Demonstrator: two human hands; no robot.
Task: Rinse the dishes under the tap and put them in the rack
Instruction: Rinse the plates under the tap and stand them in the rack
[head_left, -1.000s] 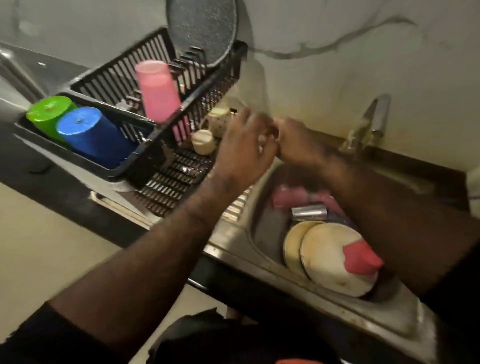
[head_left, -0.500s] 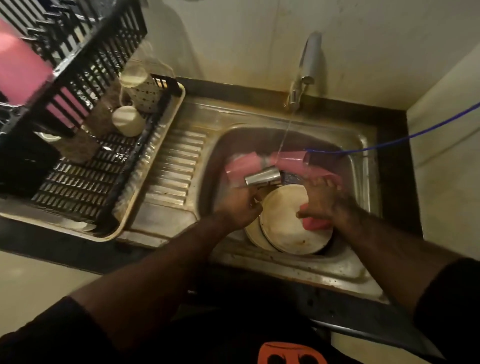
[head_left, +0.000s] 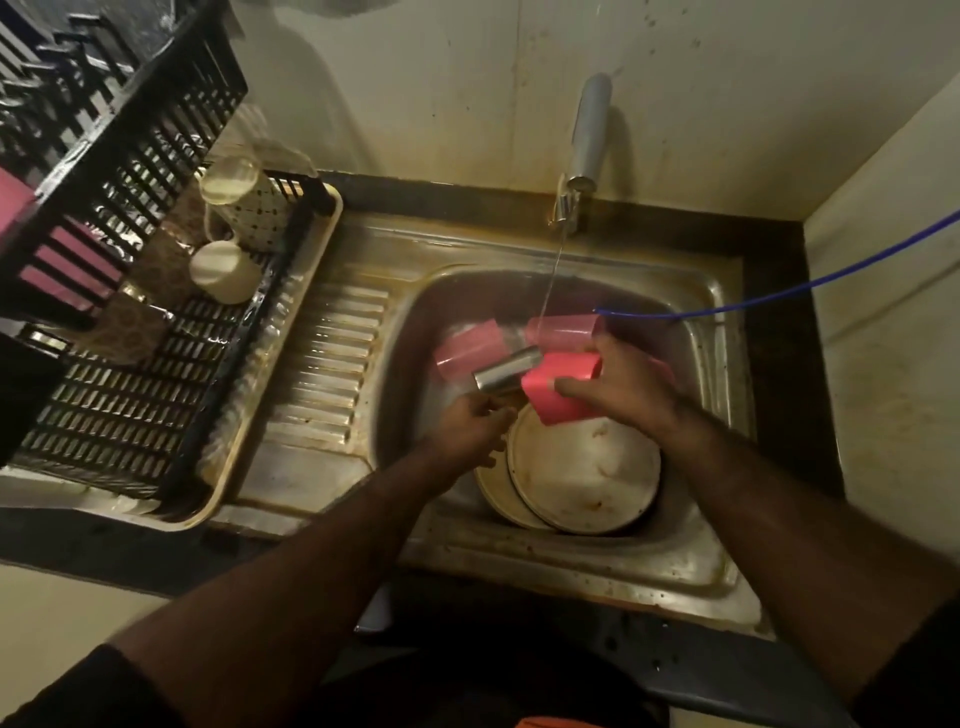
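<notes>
The right hand (head_left: 623, 395) grips an opaque pink plastic cup (head_left: 558, 387) at the centre of the frame, thumb across its near side, holding it above the stainless steel sink basin (head_left: 696, 525). The left hand (head_left: 467, 431) reaches in low beside it, fingers loosely curled by the lying steel tumbler (head_left: 506, 369); whether it holds anything I cannot tell.

A thin stream falls from the grey metal tap (head_left: 584, 140) and lands just above the held cup, on a translucent pink cup (head_left: 563, 330) lying in the basin. To rinse well, I would tip the held cup's mouth up into that stream and turn it round.

Room is tight: another translucent pink tumbler (head_left: 470, 351) lies at centre left, two stacked cream plates (head_left: 582, 478) fill the basin's lower part, and a blue cord (head_left: 779, 299) dips in from the right edge. The black slatted plastic dish rack (head_left: 130, 405) stands at the left of the frame, beyond the ribbed drainer (head_left: 332, 374); its lower tier has open room below a cream mug (head_left: 223, 270).
</notes>
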